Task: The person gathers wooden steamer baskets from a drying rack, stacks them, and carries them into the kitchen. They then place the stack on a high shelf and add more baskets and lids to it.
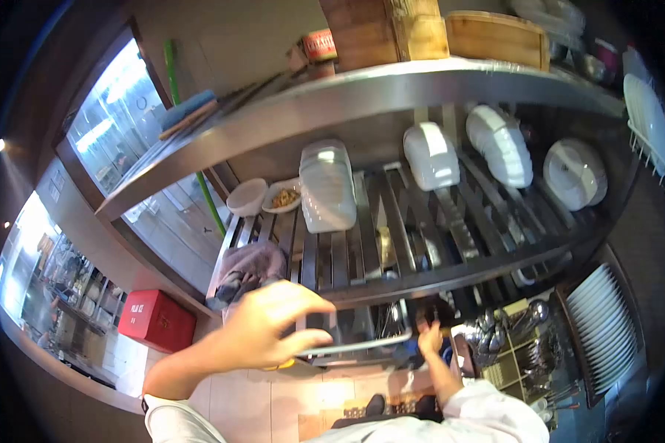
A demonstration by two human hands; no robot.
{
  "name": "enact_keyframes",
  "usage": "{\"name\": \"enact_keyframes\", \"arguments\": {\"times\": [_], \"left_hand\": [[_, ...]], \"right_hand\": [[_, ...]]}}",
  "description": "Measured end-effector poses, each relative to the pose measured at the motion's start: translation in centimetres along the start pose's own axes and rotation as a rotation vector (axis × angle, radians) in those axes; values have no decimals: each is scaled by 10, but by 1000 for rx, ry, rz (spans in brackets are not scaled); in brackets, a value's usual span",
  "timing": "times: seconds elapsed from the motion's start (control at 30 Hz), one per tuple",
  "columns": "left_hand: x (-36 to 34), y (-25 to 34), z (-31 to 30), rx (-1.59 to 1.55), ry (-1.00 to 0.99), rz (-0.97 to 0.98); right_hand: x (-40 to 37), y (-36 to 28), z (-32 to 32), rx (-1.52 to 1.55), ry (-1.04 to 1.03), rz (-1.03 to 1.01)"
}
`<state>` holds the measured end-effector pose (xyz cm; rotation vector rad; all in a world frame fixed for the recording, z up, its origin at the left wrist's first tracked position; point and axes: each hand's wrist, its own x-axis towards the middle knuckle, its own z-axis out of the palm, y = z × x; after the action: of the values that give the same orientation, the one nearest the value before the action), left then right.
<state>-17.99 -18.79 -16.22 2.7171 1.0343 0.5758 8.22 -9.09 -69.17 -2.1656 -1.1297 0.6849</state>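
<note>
My left hand (277, 325) is raised at the front edge of the slatted metal shelf (377, 288), its thumb and fingers apart with nothing between them. Just beside and below it runs a pale bar or rim (358, 345). Lower and to the right, my right hand (430, 340) reaches under the shelf edge, fingers bent by a dark object; what they hold, if anything, I cannot make out. A grey-purple cloth (251, 267) lies on the shelf behind my left hand.
White bowl stacks (327, 188) stand on the shelf beside a bowl of food (284, 196). Stacked plates (602, 328) and metal utensils (543, 354) are at the right. A red box (157, 320) sits left; wooden containers (495, 38) rest on the upper shelf.
</note>
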Motion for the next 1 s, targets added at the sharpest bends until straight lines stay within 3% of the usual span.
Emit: {"name": "enact_keyframes", "arguments": {"times": [0.03,0.07,0.1,0.13,0.17,0.23,0.27,0.3,0.37,0.4,0.43,0.47,0.53,0.63,0.67,0.7,0.73,0.77,0.8,0.9,1.0], "left_hand": [[2,-3,13,-8,-34,31],[5,-8,28,-7,-69,68],[9,-11,43,3,-100,106],[14,-14,58,-6,-156,126],[19,-12,69,-7,-212,147],[32,2,83,167,-164,192],[39,10,82,207,-326,128],[45,16,81,-95,-253,118],[63,32,60,-170,-90,316],[69,45,45,-154,42,360],[73,64,28,-29,165,356],[78,73,21,-24,248,398],[91,87,-3,106,416,470],[112,98,-72,234,675,529],[126,98,-98,288,831,574],[150,113,-139,-310,986,278],[159,120,-167,-51,1079,232],[179,103,-212,269,1231,358],[201,100,-248,61,1186,408],[267,107,-314,-8,1233,455],[320,101,-362,11,1389,374]], "right_hand": [[-6,-1,-9,127,5,-44],[-59,-57,-84,432,-58,-64],[-70,-45,-88,413,32,-234],[-66,-8,-66,425,-46,-262],[-110,-61,-147,623,-376,-183],[-148,-88,-211,798,-516,-298],[-179,-132,-282,633,-538,-357],[-191,-157,-327,586,-487,-596],[-165,-164,-343,479,-106,-1140],[-151,-174,-362,391,-14,-1275],[-136,-199,-376,489,110,-1406],[-126,-213,-383,596,158,-1443],[-129,-245,-424,521,308,-1613],[-126,-264,-442,859,286,-1653],[-118,-257,-449,760,248,-1683],[-104,-242,-439,912,85,-1548],[-96,-232,-435,858,5,-1447],[-89,-228,-435,803,-69,-1348],[-86,-225,-439,748,-110,-1282],[-96,-218,-440,981,-119,-1078],[-85,-209,-433,940,-184,-1055]]}}
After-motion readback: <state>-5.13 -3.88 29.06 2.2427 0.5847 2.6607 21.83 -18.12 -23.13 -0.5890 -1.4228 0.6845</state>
